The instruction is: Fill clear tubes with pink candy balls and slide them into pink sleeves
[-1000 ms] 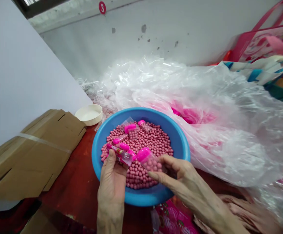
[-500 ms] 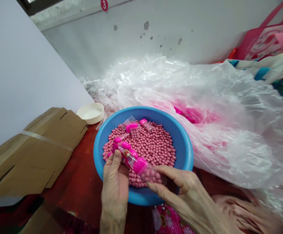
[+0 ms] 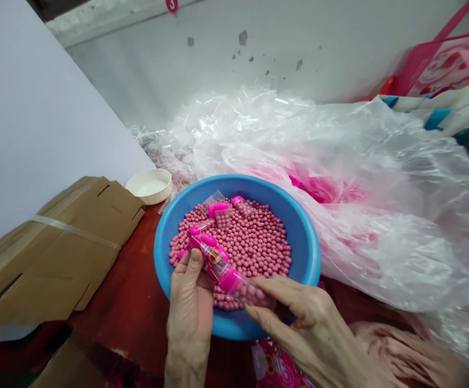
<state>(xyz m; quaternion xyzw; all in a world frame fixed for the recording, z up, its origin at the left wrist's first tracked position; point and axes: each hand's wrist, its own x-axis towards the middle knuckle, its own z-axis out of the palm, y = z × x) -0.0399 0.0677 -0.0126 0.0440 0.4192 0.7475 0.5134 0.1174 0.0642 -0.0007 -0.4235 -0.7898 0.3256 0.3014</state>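
A blue plastic basin (image 3: pixel 299 231) holds a heap of small pink balls (image 3: pixel 254 242), with several clear packets with magenta caps (image 3: pixel 220 213) lying on top. My left hand (image 3: pixel 189 307) grips a clear labelled tube with a magenta cap (image 3: pixel 212 256) above the basin's near rim. My right hand (image 3: pixel 307 318) pinches a clear packet of pink balls (image 3: pixel 250 293) between thumb and fingers. The packet's magenta-capped end meets the tube, though I cannot tell how they join.
A white round dish (image 3: pixel 149 186) and flattened cardboard (image 3: pixel 56 253) sit on a red tabletop (image 3: pixel 125 307) left of the basin. Crumpled clear plastic sheeting (image 3: pixel 379 215) spreads behind and right, against a white wall. A pink printed bag (image 3: pixel 440 67) stands at upper right.
The tube and the packet have come together end to end over the basin, while both hands have drawn closer to each other. The camera view has shifted slightly.
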